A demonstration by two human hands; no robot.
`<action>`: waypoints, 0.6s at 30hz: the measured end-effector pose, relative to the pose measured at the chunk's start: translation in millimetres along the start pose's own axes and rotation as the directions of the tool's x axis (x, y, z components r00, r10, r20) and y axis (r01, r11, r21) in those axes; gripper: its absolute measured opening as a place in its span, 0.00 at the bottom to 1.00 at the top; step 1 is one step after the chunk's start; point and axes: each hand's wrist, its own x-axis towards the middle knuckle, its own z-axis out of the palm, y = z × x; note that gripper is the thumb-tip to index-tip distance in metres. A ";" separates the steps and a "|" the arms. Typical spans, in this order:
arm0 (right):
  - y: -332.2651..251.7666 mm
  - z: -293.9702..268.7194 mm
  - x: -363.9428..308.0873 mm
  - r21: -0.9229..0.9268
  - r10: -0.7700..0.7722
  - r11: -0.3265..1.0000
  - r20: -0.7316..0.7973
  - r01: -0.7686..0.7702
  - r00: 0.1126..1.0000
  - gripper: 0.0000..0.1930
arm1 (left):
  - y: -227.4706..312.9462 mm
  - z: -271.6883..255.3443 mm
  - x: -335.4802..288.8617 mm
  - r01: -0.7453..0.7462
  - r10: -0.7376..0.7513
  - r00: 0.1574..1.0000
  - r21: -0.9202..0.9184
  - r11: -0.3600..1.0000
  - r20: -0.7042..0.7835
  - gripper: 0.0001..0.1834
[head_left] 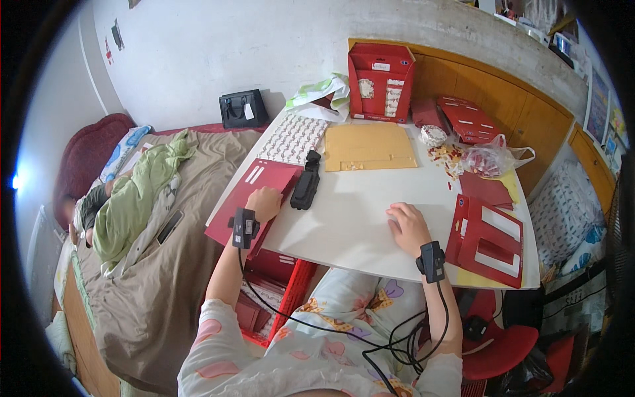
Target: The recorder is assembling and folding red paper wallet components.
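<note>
My left hand [265,203] rests on a stack of red cardboard pieces [250,173] at the table's left edge. Its fingers are curled and their tips are hidden against the card. My right hand [409,225] lies on the white table [344,225], thumb apart and fingers loosely bent, holding nothing. Right of it lies a flat red cardboard display piece [466,248] with white cut-outs. A black strapped device [305,186] lies between the hands, nearer the left. Both wrists wear black cabled boxes.
At the back are white small pieces in rows [294,137], a brown cardboard sheet [370,147] and a standing red display box [380,83]. Scraps [448,162] and a clear plastic bag [493,157] lie right. A red crate [291,298] sits below. Someone lies on the bed [198,231].
</note>
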 end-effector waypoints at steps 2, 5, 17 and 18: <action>-1.6 -1.1 0.4 -0.001 0.000 1.000 -0.002 0.000 1.000 0.09 | 1.0 -0.7 -3.7 -0.015 0.016 1.000 0.043 0.999 -0.018 0.13; -5.3 -0.5 3.5 0.015 -0.007 1.000 0.010 0.007 1.000 0.09 | 2.4 -11.0 -13.7 0.092 -0.071 0.968 0.079 0.993 -0.240 0.09; -23.6 -23.6 21.0 0.244 0.071 0.970 -0.233 -0.012 0.970 0.23 | 68.7 -90.5 -36.6 -0.434 -0.224 0.523 -0.483 0.761 -0.823 0.03; -29.0 -26.1 25.6 0.452 0.097 0.891 -0.257 0.031 0.962 0.24 | 79.4 -82.0 -20.5 -0.600 -0.206 0.407 -0.430 0.674 -0.890 0.04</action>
